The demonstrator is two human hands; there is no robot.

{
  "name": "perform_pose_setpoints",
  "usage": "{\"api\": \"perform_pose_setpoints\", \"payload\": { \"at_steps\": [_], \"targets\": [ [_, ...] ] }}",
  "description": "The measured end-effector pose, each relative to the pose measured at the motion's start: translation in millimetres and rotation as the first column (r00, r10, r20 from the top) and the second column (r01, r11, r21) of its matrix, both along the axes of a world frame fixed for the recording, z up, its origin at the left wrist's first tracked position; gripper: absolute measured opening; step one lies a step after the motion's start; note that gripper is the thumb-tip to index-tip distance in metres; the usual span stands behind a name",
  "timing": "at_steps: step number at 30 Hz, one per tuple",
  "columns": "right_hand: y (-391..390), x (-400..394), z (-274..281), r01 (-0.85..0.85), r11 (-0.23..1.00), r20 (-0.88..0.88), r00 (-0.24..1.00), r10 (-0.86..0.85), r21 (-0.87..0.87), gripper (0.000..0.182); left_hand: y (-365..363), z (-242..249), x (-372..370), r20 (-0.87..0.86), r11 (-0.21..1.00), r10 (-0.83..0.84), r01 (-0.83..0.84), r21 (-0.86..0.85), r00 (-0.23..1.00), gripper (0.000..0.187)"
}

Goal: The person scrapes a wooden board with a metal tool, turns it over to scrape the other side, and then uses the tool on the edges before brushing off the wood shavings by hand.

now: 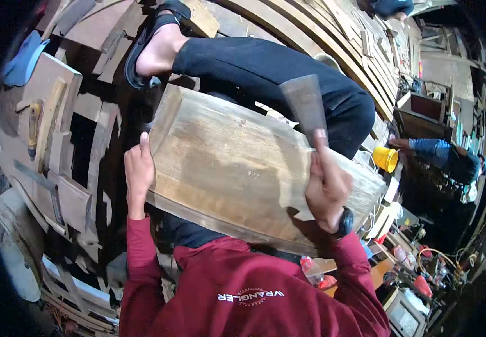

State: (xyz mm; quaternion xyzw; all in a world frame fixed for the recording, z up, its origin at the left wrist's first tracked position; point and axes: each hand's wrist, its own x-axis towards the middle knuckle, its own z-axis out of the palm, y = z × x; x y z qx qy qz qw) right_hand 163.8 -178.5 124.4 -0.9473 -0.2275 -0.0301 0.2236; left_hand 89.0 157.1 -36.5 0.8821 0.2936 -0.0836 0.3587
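A wooden panel (220, 146) with a raised border lies tilted across my lap, with small pale markings near its middle. My left hand (140, 171) grips the panel's left edge, thumb side up, and its other fingers are partly hidden. Above the right part of the panel, my right hand (328, 188) is closed around a scraper (303, 101). The scraper's wide grey blade points away from me and is slightly blurred; its handle is hidden in my fist. The blade is raised in front of my dark trouser leg, and the hand casts a shadow on the wood.
Wooden frames and boards (69, 140) stand at the left, with a wooden-handled tool (33, 129) on them. Long planks (332, 45) lie beyond my leg. A yellow bucket (385, 159) and another person (448, 157) are at the right, above a cluttered area of cables and red items.
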Motion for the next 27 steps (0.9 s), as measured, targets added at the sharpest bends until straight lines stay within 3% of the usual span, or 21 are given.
{"api": "perform_pose_setpoints", "payload": {
  "at_steps": [2, 4, 6, 8, 10, 11, 12, 14, 15, 17, 19, 20, 21, 22, 24, 27],
  "targets": [
    [0.5, -5.8, -5.3, -0.099, 0.993, -0.213, 0.973, 0.083, -0.063, 0.046, -0.8, -0.5, 0.8, 0.001, 1.0, 0.013, -0.013, 0.002, 1.0, 0.071],
    [-6.4, -0.2, -2.6, -0.221, 0.975, -0.18, 0.96, 0.213, -0.025, 0.045, 1.6, 1.6, 6.5, -0.029, 1.0, 0.009, -0.009, -0.003, 1.0, 0.072],
    [-7.0, 6.2, 0.3, -0.124, 0.992, -0.021, 0.992, 0.125, 0.027, 0.047, 2.3, 2.1, 0.9, -0.096, 1.0, 0.007, -0.01, -0.022, 0.995, 0.073],
    [-0.5, 11.9, -0.2, 0.078, 0.994, 0.071, 0.994, -0.084, 0.077, 0.048, -0.9, 4.4, 3.7, -0.034, 0.999, 0.02, -0.02, -0.027, 0.999, 0.075],
    [-9.1, 2.2, -10.1, -0.073, 0.991, -0.069, 0.995, 0.066, -0.111, 0.05, -0.2, 2.4, 0.9, -0.004, 1.0, 0.015, -0.015, 0.001, 1.0, 0.075],
    [-6.6, -6.1, -10.2, -0.18, 0.974, -0.257, 0.956, 0.141, -0.136, 0.053, -0.1, 0.9, -2.5, -0.01, 1.0, 0.018, -0.018, 0.006, 1.0, 0.075],
    [-5.5, -8.9, -12.1, -0.232, 0.956, -0.202, 0.96, 0.194, -0.181, 0.049, 0.4, 0.3, -2.2, -0.013, 1.0, 0.015, -0.015, 0.011, 1.0, 0.075],
    [-12.1, 3.2, 1.2, -0.144, 0.986, -0.199, 0.972, 0.124, -0.089, 0.045, 2.2, -3.0, -0.1, 0.005, 1.0, 0.023, -0.023, 0.005, 1.0, 0.075],
    [-9.5, 6.7, 4.7, -0.054, 0.998, -0.141, 0.988, 0.055, 0.015, 0.042, 1.5, 0.0, 0.0, 0.011, 1.0, 0.021, -0.02, -0.011, 1.0, 0.075],
    [-3.4, 0.7, -1.3, 0.082, 0.996, 0.016, 0.996, -0.083, 0.044, 0.043, -0.9, 0.2, -1.0, 0.005, 0.997, 0.052, -0.052, -0.053, 0.999, 0.075],
    [-1.1, -9.2, -3.6, -0.011, 0.999, -0.123, 0.992, 0.006, -0.042, 0.046, 0.9, -0.1, -0.2, -0.016, 0.999, 0.037, -0.037, -0.019, 0.999, 0.075],
    [1.5, -13.1, -0.4, -0.151, 0.981, -0.309, 0.945, 0.108, -0.122, 0.048, 1.6, -0.6, 0.0, -0.025, 1.0, 0.03, -0.03, -0.003, 0.999, 0.074],
    [3.4, -18.8, -7.8, -0.253, 0.953, -0.301, 0.934, 0.194, -0.168, 0.049, 1.8, -0.2, 1.1, -0.035, 1.0, 0.012, -0.012, -0.002, 0.999, 0.074],
    [-0.7, -19.0, -5.0, -0.311, 0.944, -0.252, 0.928, 0.276, -0.11, 0.051, 2.8, -0.8, 5.2, -0.005, 1.0, -0.001, 0.001, 0.002, 1.0, 0.074],
    [-3.9, -9.7, 4.1, -0.23, 0.973, -0.143, 0.963, 0.229, 0.012, 0.051, 1.6, 1.2, -1.0, 0.023, 1.0, 0.007, -0.007, 0.008, 1.0, 0.073],
    [4.5, -4.0, 4.7, 0.06, 0.992, 0.197, 0.977, -0.081, 0.11, 0.047, 0.6, 6.8, -0.4, -0.013, 1.0, 0.021, -0.021, -0.015, 1.0, 0.073]
  ]
}}
